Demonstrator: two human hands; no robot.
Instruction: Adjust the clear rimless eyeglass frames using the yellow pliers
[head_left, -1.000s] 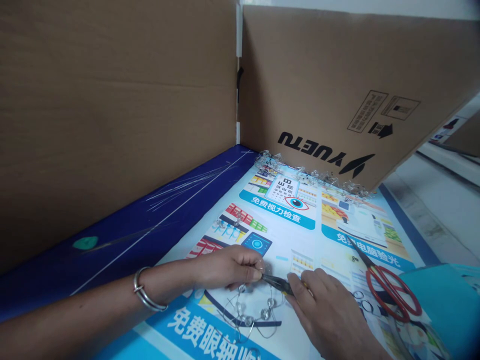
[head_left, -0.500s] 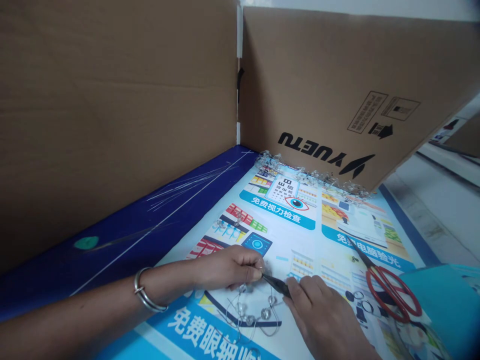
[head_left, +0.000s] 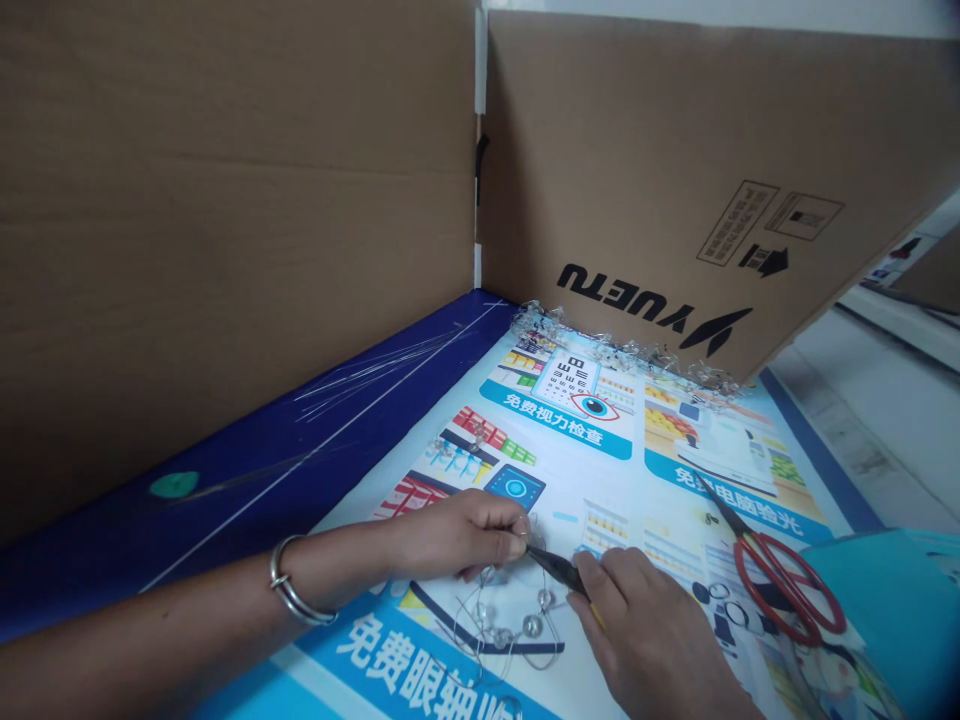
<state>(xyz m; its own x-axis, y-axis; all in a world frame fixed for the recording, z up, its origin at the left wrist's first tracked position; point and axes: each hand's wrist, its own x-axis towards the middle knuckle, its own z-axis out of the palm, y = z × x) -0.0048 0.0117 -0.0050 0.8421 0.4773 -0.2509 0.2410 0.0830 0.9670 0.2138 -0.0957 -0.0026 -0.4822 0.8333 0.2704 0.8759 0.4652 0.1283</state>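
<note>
Head view: left hand [head_left: 480, 535] sideways, grip on beaded strand [head_left: 532, 626]; right hand [head_left: 649, 625] aslant, grip around pliers [head_left: 556, 568].

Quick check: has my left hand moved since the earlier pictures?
No, not noticeably: your left hand sits in the same place against the blue square printed on the poster beneath.

Two hands [head_left: 480, 537] [head_left: 649, 622], one scissors [head_left: 744, 541], apparently one pliers [head_left: 555, 567]

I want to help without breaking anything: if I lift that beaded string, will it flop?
The beaded string would probably sag somewhat: its thin strands curve loosely. It's likely light, with only small beads visible. Those round, clear beads may feel slippery.
</note>
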